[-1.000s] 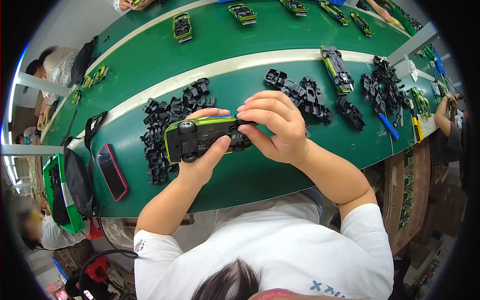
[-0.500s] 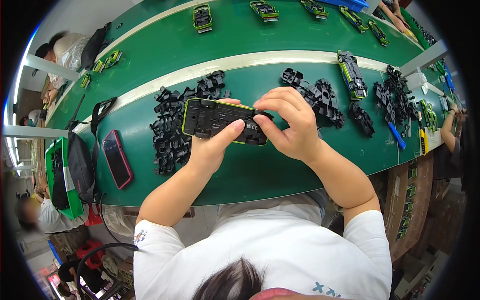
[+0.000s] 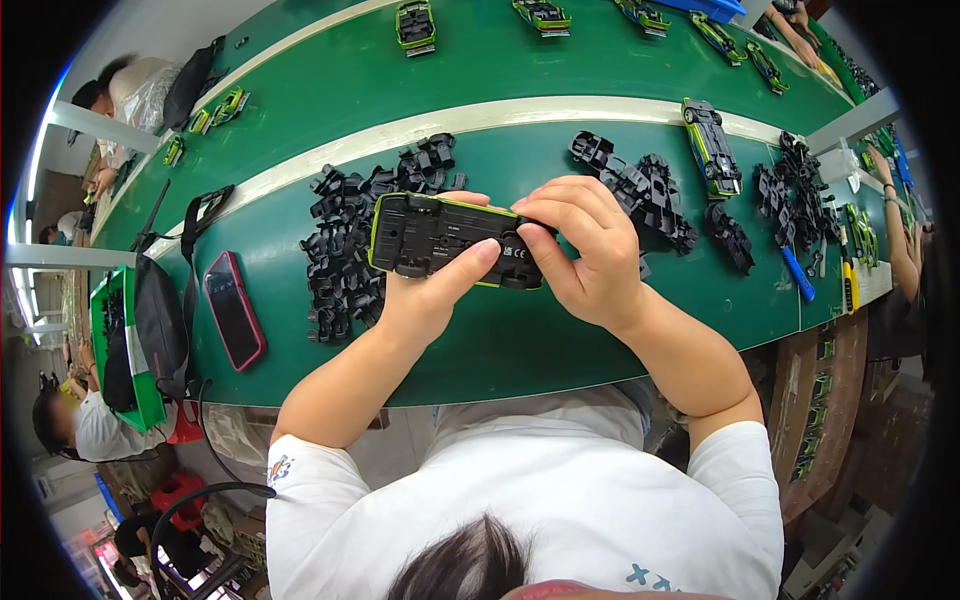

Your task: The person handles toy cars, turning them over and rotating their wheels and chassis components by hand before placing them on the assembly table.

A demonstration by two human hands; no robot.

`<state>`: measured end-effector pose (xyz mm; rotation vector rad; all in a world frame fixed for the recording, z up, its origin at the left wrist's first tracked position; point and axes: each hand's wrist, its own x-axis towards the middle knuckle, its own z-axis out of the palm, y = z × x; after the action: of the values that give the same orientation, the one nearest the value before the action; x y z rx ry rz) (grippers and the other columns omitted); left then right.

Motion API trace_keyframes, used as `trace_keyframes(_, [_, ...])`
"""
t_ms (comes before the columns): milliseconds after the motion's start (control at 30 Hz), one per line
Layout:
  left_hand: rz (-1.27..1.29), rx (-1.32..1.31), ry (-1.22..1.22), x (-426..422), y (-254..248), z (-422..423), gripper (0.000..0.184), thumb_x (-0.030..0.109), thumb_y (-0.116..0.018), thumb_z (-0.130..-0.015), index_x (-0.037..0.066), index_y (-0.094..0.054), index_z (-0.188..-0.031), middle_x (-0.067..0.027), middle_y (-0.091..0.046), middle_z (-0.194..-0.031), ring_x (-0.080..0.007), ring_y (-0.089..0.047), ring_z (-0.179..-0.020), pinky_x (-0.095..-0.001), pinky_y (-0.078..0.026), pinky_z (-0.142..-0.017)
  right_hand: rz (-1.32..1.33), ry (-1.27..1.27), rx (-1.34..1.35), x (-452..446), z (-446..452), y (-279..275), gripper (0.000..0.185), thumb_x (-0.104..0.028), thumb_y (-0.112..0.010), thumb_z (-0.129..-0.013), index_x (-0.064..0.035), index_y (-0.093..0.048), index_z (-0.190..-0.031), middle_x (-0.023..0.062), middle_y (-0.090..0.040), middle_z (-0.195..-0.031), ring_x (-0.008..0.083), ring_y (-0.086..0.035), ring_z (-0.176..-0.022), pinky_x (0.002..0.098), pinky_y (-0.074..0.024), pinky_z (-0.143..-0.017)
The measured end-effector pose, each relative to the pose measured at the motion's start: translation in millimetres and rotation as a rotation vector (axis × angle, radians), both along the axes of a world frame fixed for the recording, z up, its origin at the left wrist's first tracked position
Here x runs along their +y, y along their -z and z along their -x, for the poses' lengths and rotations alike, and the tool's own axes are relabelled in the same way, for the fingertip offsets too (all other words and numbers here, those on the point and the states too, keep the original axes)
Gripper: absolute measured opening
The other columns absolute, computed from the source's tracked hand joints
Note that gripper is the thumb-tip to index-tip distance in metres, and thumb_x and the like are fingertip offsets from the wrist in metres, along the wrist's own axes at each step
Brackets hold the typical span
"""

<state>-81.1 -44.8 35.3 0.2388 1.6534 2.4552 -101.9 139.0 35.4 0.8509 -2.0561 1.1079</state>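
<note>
A toy car [image 3: 440, 238] with a black underside and a thin green rim is held bottom-up over the table, between my two hands. My left hand [image 3: 437, 290] grips it from below, thumb across the underside and fingers behind. At the car's right end, my right hand [image 3: 590, 235] pinches the edge between thumb and fingers, hiding that corner. Left of the car lies a pile of small black plastic parts [image 3: 335, 220]. Beyond my right hand are black car-chassis pieces [image 3: 655, 200] in a heap, and another toy car [image 3: 711, 150] rests underside up.
Several green car bodies [image 3: 541, 16] stand on the far belt [image 3: 470, 75]. At left are a phone [image 3: 234, 310], a black bag [image 3: 163, 320] and a green bin [image 3: 150, 400]. A blue-handled tool [image 3: 797, 274] and a yellow-handled cutter [image 3: 850, 285] lie right. Other people sit around.
The view has shifted slightly. Both hands keep nearly the same hold on the toy car. At right, a co-worker's arm has moved upward.
</note>
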Motion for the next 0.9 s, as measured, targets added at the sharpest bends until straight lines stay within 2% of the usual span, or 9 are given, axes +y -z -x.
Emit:
trace_keyframes(100, [-0.005, -0.009, 0.003, -0.5, 0.5, 0.5, 0.041, 0.005, -0.069, -0.081, 0.0, -0.052, -0.119, -0.0114, -0.063, -0.106, -0.015, -0.062, -0.094, -0.0311, -0.052, -0.083, -0.011, -0.009, -0.002, 1.7, 0.7, 2.2, 0.017, -0.011, -0.07, -0.075, -0.0025, -0.064, -0.089, 0.0103, -0.064, -0.084, 0.0294, -0.061, -0.08, 0.0384, -0.0489, -0.072])
trace_keyframes(200, [-0.075, -0.072, 0.009, -2.8, -3.7, 2.5, 0.041, 0.005, -0.067, -0.081, 0.0, -0.052, -0.119, -0.0124, -0.062, -0.107, -0.0173, -0.062, -0.097, -0.0333, -0.052, -0.086, 0.017, -0.058, -0.071, 2.3, -0.2, -2.3, 0.036, -0.022, -0.075, -0.072, -0.0022, -0.062, -0.099, 0.012, -0.064, -0.091, 0.0313, -0.06, -0.085, 0.0398, -0.0481, -0.077])
trace_keyframes(300, [-0.172, -0.134, -0.032, -10.7, -10.4, 8.5, 0.038, 0.008, -0.062, -0.084, 0.0, -0.053, -0.119, -0.0129, -0.062, -0.105, -0.0204, -0.063, -0.097, -0.0351, -0.054, -0.084, -0.012, -0.092, -0.087, 2.3, -3.9, -6.2, 0.062, -0.034, -0.081, -0.065, -0.0024, -0.057, -0.113, 0.0135, -0.061, -0.102, 0.0328, -0.058, -0.095, 0.0416, -0.0456, -0.085])
trace_keyframes(400, [-0.228, -0.133, -0.032, -13.7, -10.5, 10.4, 0.039, 0.011, -0.062, -0.084, -0.001, -0.052, -0.119, -0.0136, -0.062, -0.105, -0.0206, -0.063, -0.096, -0.0352, -0.054, -0.084, -0.063, -0.088, -0.099, 1.9, -5.6, -5.4, 0.078, -0.038, -0.085, -0.058, -0.0036, -0.052, -0.12, 0.0133, -0.058, -0.11, 0.0332, -0.055, -0.103, 0.0429, -0.0429, -0.09])
trace_keyframes(700, [-0.168, -0.079, 0.029, -9.4, -7.8, 6.4, 0.044, 0.007, -0.062, -0.08, -0.001, -0.05, -0.122, -0.0161, -0.061, -0.108, -0.022, -0.062, -0.1, -0.0362, -0.052, -0.087, -0.074, -0.062, -0.085, 0.5, -4.6, -3.4, 0.079, -0.035, -0.087, -0.054, -0.005, -0.053, -0.119, 0.0114, -0.057, -0.112, 0.0329, -0.054, -0.104, 0.0441, -0.0427, -0.091])
trace_keyframes(900, [-0.117, -0.015, 0.05, -8.1, -4.3, 5.4, 0.046, 0.006, -0.064, -0.08, -0.002, -0.049, -0.122, -0.0161, -0.06, -0.111, -0.0218, -0.059, -0.105, -0.0373, -0.048, -0.092, -0.078, -0.051, -0.06, -1.0, -4.5, -3.6, 0.067, -0.028, -0.085, -0.054, -0.0054, -0.056, -0.11, 0.0102, -0.059, -0.11, 0.0316, -0.055, -0.103, 0.043, -0.0434, -0.089])
